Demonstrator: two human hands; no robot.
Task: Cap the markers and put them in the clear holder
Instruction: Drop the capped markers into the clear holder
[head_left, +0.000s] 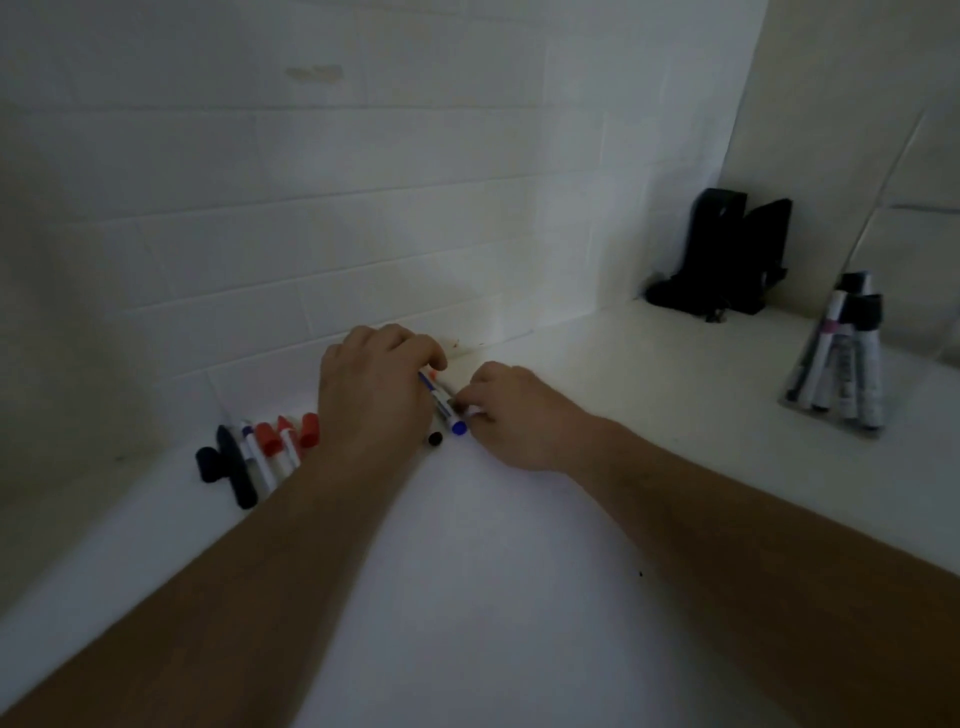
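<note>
1. Hands meet near the desk's back edge: left hand (374, 384) grips a blue marker (441, 402), right hand (511, 415) pinches its end, probably seating the cap.
2. Loose markers (260, 452) wait at the left; clear holder (841, 358) stands at the right edge, part filled.

White surface (467, 597) against tiled wall. Left of the grip: loose red caps (291, 436), dark markers (236, 467). Far right of it: clear holder (841, 364) with markers; beyond, a black object (727, 254).

Home kitchen, tiled wall (363, 249), white counter (467, 571)
</note>
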